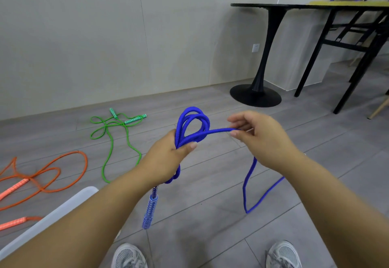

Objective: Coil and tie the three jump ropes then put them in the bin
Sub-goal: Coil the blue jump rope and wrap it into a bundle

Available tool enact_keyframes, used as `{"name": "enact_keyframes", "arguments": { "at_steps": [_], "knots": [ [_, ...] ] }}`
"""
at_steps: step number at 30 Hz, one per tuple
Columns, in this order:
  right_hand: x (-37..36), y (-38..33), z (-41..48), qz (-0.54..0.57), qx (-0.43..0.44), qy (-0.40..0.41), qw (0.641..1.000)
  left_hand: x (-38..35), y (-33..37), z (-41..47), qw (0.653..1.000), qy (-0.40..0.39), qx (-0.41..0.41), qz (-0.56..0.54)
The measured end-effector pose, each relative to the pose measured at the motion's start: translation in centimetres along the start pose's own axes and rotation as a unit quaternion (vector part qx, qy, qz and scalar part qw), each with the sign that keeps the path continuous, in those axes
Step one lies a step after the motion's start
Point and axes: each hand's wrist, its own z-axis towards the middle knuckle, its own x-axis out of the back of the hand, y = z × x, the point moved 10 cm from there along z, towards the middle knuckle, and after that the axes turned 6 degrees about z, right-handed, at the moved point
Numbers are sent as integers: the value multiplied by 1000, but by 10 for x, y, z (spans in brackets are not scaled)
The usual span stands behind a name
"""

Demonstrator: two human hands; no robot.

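My left hand (168, 158) grips a bunch of loops of the blue jump rope (192, 120), which stand up above the fist. One blue handle (149, 211) dangles below that hand. My right hand (259, 135) pinches a strand of the same rope and holds it stretched across from the loops. The free end of the rope hangs down to the floor on the right. A green jump rope (109, 133) lies uncoiled on the floor to the left. An orange jump rope (48, 175) sprawls uncoiled at the far left. The white rim of the bin (63, 206) shows under my left forearm.
A black pedestal table (255, 94) stands at the back right by the wall, with black folding table legs (345, 57) beyond it. My two grey shoes (128, 256) are on the grey tiled floor at the bottom. A wooden chair leg (379, 108) is at the right edge.
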Motion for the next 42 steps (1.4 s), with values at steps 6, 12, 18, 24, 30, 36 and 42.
{"name": "enact_keyframes", "arguments": {
  "at_steps": [6, 12, 18, 24, 30, 36, 42],
  "knots": [
    [8, 24, -8, -114, -5, -16, 993, 18, -11, 4, 1000, 27, 3, -8],
    [8, 49, -14, 5, -90, 26, 996, 28, -27, 1, 995, 63, 45, -64],
    [-22, 22, -10, 144, -95, 60, 983, 1, -6, 0, 988, 54, 35, -139],
    [-59, -1, -8, 173, -92, -21, 980, 7, 12, 1, 979, 105, 26, -174],
    [-64, -5, -14, 252, -100, 3, 963, -6, 28, -3, 964, 56, 4, -260],
    [-68, -20, -19, 196, -36, -36, 979, -6, 22, -5, 952, 68, 40, -295],
    [-80, -16, -24, 212, -49, -86, 972, 2, 13, -1, 941, 105, 63, -316]
  ]
}}
